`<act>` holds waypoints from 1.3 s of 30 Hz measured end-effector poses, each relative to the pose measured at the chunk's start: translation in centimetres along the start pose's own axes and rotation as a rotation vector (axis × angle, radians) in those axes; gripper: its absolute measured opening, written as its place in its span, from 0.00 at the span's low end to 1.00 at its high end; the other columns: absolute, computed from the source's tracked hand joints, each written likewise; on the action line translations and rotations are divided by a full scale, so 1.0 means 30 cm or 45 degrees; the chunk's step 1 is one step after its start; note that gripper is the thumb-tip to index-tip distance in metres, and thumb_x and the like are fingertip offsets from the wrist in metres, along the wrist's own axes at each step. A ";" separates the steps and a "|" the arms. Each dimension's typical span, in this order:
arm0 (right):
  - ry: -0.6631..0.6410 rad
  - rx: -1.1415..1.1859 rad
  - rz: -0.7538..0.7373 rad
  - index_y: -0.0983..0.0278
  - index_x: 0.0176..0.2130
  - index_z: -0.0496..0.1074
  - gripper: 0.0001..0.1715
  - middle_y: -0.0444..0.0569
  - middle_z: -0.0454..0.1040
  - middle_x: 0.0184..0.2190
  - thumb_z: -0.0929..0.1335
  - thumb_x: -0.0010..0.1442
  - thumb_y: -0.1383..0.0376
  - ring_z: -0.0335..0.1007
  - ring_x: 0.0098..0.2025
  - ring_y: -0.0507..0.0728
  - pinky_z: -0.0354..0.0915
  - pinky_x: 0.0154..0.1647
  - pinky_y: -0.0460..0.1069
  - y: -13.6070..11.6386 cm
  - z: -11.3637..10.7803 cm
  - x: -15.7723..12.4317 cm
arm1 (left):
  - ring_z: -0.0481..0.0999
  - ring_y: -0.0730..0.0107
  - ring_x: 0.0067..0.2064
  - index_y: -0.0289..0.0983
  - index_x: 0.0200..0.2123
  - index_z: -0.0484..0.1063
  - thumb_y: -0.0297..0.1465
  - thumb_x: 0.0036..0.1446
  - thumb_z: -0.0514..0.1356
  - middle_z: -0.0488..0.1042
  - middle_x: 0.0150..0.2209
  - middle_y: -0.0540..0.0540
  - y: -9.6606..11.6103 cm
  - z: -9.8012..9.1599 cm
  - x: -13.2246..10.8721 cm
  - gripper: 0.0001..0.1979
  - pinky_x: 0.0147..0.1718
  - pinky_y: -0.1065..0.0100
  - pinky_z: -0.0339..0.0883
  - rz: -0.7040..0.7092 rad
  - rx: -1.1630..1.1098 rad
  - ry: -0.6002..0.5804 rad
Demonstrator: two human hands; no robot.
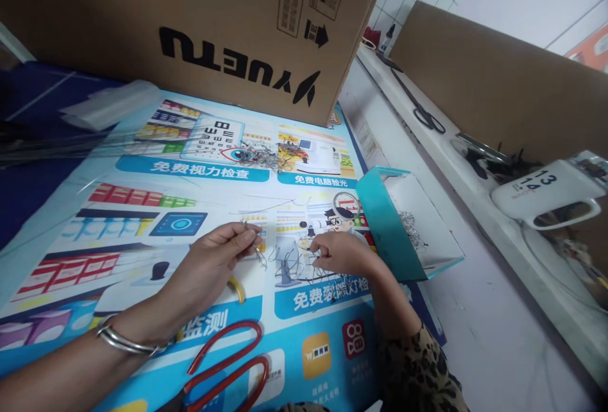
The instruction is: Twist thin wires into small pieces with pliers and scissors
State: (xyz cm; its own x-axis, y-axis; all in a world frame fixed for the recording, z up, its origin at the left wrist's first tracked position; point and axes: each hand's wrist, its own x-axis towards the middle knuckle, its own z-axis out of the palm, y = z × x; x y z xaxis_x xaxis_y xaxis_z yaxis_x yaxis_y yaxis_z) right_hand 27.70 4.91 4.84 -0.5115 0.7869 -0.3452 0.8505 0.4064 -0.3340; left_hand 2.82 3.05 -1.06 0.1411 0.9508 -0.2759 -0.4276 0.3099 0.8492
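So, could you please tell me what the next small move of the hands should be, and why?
Probably the right hand should lift one piece from the loose wires under it towards the left hand: the left pinches a few thin strands, and the right's fingers are down at the pile.

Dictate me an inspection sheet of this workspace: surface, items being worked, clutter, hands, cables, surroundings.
Surface: printed blue-and-white sheet, strewn with objects.
Items being worked: short thin metallic-looking strands, held; loose thin dark strands lying on the sheet.
Clutter: red loop-handled tool; curved yellow piece; tangled dark clump; open teal cardboard box with tangled strands inside.
Hands: left hand pinches the metallic-looking strands; right hand is curled over the loose ones, grip unclear.
Cables: no power cable made out.
Surroundings: large brown cardboard carton; white printed mug; black-handled scissors.
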 end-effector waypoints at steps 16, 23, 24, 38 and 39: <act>0.304 -0.055 0.135 0.65 0.35 0.70 0.06 0.49 0.70 0.35 0.64 0.60 0.67 0.64 0.38 0.52 0.54 0.37 0.45 0.013 0.056 0.083 | 0.67 0.73 0.32 0.38 0.28 0.75 0.36 0.45 0.66 0.73 0.34 0.49 0.006 0.010 -0.001 0.08 0.32 0.72 0.65 -0.030 0.028 0.025; 0.247 -0.083 0.169 0.66 0.30 0.67 0.06 0.49 0.70 0.33 0.63 0.59 0.68 0.63 0.34 0.51 0.53 0.33 0.45 0.000 0.041 0.073 | 0.66 0.74 0.31 0.38 0.28 0.75 0.35 0.47 0.66 0.72 0.33 0.50 0.004 0.009 -0.001 0.07 0.32 0.73 0.64 -0.019 0.017 0.001; 0.248 -0.044 0.157 0.66 0.30 0.67 0.07 0.49 0.70 0.32 0.62 0.59 0.69 0.63 0.33 0.51 0.53 0.32 0.44 0.001 0.032 0.065 | 0.66 0.74 0.31 0.38 0.29 0.75 0.35 0.47 0.66 0.72 0.33 0.50 0.003 0.008 -0.001 0.07 0.33 0.73 0.64 -0.021 0.015 0.001; 0.241 -0.159 0.150 0.65 0.31 0.71 0.08 0.50 0.72 0.35 0.65 0.58 0.64 0.66 0.35 0.52 0.55 0.32 0.45 -0.006 0.027 0.045 | 0.67 0.74 0.32 0.39 0.30 0.76 0.35 0.46 0.66 0.74 0.34 0.50 0.002 0.011 0.000 0.08 0.33 0.74 0.63 -0.028 0.009 0.025; 0.228 -0.221 0.145 0.66 0.31 0.71 0.09 0.51 0.72 0.35 0.63 0.59 0.65 0.66 0.35 0.53 0.55 0.31 0.45 -0.012 0.029 0.047 | 0.67 0.75 0.32 0.39 0.30 0.76 0.35 0.46 0.66 0.74 0.34 0.50 0.001 0.010 0.000 0.08 0.33 0.74 0.63 -0.027 0.007 0.021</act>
State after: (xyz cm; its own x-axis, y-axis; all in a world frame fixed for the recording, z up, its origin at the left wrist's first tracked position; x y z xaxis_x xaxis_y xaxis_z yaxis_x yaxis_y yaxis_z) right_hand 26.57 5.47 3.71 -0.3945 0.8955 -0.2060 0.9175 0.3717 -0.1415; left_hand 3.07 3.06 -0.90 0.1355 0.9438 -0.3016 -0.4195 0.3304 0.8455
